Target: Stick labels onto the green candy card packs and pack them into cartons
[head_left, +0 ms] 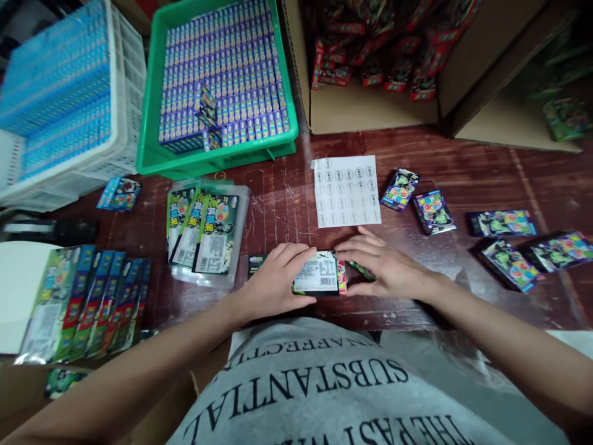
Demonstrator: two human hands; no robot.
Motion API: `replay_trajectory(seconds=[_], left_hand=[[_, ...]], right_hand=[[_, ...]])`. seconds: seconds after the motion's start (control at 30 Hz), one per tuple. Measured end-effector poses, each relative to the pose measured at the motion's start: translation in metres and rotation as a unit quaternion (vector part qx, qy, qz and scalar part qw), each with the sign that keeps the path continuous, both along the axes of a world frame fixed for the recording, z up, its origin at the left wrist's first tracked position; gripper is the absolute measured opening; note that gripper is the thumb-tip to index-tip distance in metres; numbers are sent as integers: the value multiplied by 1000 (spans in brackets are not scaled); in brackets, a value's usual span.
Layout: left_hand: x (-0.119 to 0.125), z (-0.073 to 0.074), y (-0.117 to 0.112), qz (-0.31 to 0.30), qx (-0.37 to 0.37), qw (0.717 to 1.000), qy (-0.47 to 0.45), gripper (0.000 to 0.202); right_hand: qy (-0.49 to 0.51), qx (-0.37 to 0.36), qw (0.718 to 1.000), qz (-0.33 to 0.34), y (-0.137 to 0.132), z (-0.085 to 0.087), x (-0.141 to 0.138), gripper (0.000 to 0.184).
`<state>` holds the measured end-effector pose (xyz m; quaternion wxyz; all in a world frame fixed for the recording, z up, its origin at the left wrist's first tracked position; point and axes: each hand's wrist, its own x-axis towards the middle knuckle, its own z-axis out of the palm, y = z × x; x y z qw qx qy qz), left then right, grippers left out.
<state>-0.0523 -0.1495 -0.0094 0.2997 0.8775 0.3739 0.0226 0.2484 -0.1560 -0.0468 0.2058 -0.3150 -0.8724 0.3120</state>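
Note:
A printed black-and-green packaging sleeve (317, 274) with a white barcode panel lies flat at the table's front edge. My left hand (278, 277) grips its left part, fingers over the top and thumb along the lower edge. The red end of a small box (342, 276) sticks out of the sleeve's right end. Curled around that end, my right hand (386, 266) has fingertips at the sleeve's upper corner and its thumb low by the red end. Under its palm shows a small green box (360, 270), partly hidden.
A sticker sheet (347, 191) lies ahead, purple boxes (434, 212) to its right. Flat printed sleeves (213, 235) lie on clear plastic at left. Filled packs (65, 303) stand further left. Behind are a green crate (217, 165), a white crate (125, 93) and a carton (370, 114).

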Motion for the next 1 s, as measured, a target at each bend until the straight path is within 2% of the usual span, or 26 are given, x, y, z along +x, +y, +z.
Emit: replay_trajectory(seconds=[0.1,0.2,0.33,0.47,0.6,0.7,0.8,0.87,0.93,1.0], left_hand=[[3,-2,-3,9,23,1000,4,91],[3,-2,-4,8,24,1000,2,92],[3,-1,-2,14,13,1000,1,91],[5,-3,-3,23,6,1000,-16,92],[11,-4,-9,70,14,997,-28,93],[19,1,-12,144,44,988,-34,91],[28,11,-10,254,45,964,-59,99],[34,15,-5,288,18,951,-110,106],[36,15,2,291,-16,937,-191,94],[36,11,8,298,-61,912,-276,73]], right_hand=[[-2,-13,1000,-17,-2,8,4,90],[-44,-59,997,2,-3,21,28,107],[-76,-65,994,44,1,25,46,89],[-72,-13,997,2,9,11,24,73],[-18,2,998,-56,7,1,-3,82],[17,-22,995,-99,-3,5,-13,90],[76,-66,969,-227,-16,14,-23,92],[143,-120,938,-294,-20,18,-33,74],[219,-175,905,-321,-18,21,-44,56],[285,-204,874,-335,-10,22,-53,58]])
